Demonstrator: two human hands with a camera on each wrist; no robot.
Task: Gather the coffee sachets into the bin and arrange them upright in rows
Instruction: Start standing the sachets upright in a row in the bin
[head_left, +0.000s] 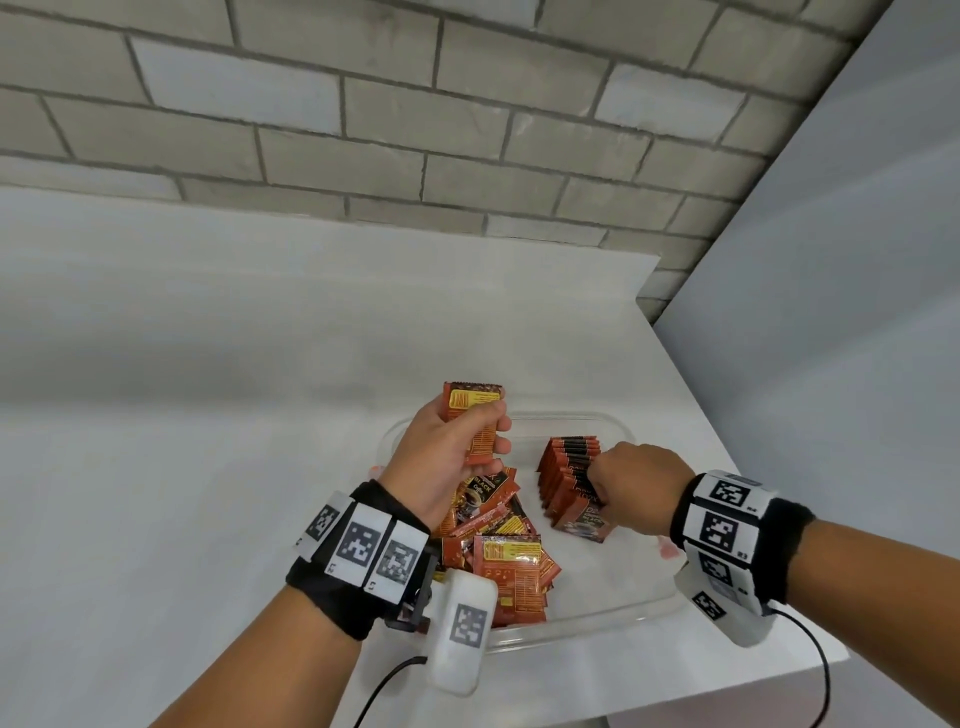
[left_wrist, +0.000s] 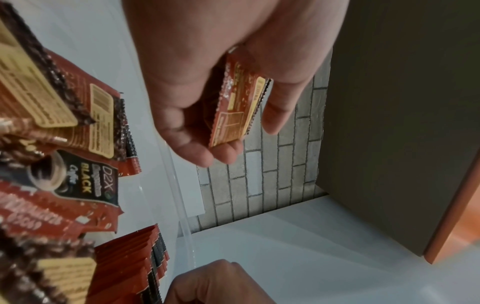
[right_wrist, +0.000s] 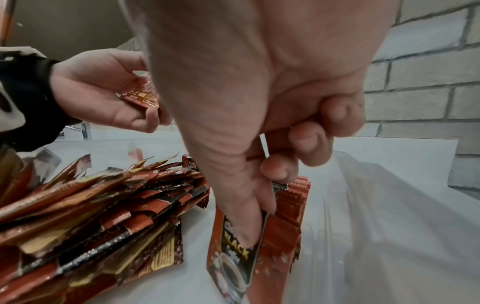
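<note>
A clear plastic bin (head_left: 613, 616) sits on the white counter. Inside it, on the left, lies a loose heap of red-brown coffee sachets (head_left: 498, 551) (right_wrist: 85, 216). On the right stands an upright row of sachets (head_left: 569, 480) (right_wrist: 288, 207). My left hand (head_left: 452, 447) is raised above the heap and grips one sachet (head_left: 475, 415) (left_wrist: 233, 109) with its printed back facing up. My right hand (head_left: 628, 483) reaches down to the row, thumb and fingers pinching the front sachet (right_wrist: 241, 253) at its top edge.
A grey brick wall (head_left: 363, 119) runs behind the white counter (head_left: 182, 389). A plain grey panel (head_left: 857, 312) rises on the right, close to the bin. The counter's front right edge (head_left: 727, 680) lies just beyond the bin.
</note>
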